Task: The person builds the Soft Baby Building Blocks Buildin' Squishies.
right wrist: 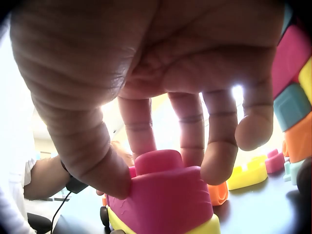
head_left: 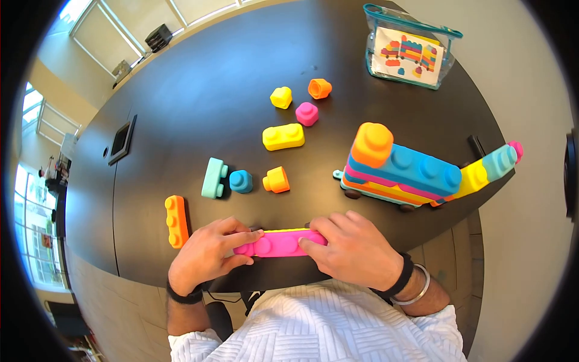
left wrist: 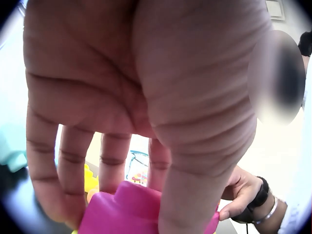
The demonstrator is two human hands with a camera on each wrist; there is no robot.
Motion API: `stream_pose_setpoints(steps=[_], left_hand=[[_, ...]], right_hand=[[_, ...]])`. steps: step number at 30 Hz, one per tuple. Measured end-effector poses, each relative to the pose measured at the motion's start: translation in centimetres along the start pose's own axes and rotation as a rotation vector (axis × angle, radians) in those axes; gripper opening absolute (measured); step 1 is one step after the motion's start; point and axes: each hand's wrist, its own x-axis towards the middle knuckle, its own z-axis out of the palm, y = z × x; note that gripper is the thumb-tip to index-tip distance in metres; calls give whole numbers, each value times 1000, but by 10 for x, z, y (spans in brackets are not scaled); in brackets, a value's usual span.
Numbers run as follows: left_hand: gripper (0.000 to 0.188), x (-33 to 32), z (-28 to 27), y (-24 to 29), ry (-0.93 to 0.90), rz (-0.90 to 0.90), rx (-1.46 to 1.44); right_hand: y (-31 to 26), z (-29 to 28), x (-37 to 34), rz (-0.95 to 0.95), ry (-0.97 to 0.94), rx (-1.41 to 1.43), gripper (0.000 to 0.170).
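Observation:
A long pink building block (head_left: 280, 244) with round studs lies crosswise at the table's near edge. Under it shows a yellow layer (right wrist: 207, 226), with a dark wheel (right wrist: 104, 216) at its side in the right wrist view. My left hand (head_left: 208, 250) grips the pink block's left end, thumb on the near side and fingers on the far side. At the right end, my right hand (head_left: 359, 250) holds the same block between thumb and fingers. The pink block's studs face up between the hands.
Right of the hands stands a wheeled train of stacked blocks (head_left: 416, 166). Beyond lie a yellow block (head_left: 283, 137), a teal block (head_left: 213, 178), a blue block (head_left: 240, 181) and several others. An orange block (head_left: 176, 221) lies left. A clear zip bag (head_left: 410, 51) stands at the back right.

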Motion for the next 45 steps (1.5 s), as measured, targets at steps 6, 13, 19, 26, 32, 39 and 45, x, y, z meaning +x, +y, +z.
stream_pose_setpoints(steps=[6, 13, 19, 26, 32, 39, 45], left_hand=[[48, 38, -47, 2, 47, 150, 57], [54, 136, -59, -35, 167, 171, 143], [44, 187, -37, -82, 185, 156, 304], [40, 187, -38, -78, 132, 44, 181], [37, 176, -44, -71, 51, 7, 135], [35, 178, -62, -69, 12, 78, 111], [48, 226, -79, -73, 145, 84, 257]], right_hand=[[-2, 7, -2, 1, 31, 11, 12], [-5, -5, -3, -42, 83, -93, 15], [-3, -25, -7, -119, 196, -40, 15], [-1, -34, -9, -101, 101, 17, 29], [-3, -35, -9, -115, 96, 31, 28], [0, -29, -6, -155, 215, 1, 9], [0, -29, -7, -163, 234, -14, 10]])
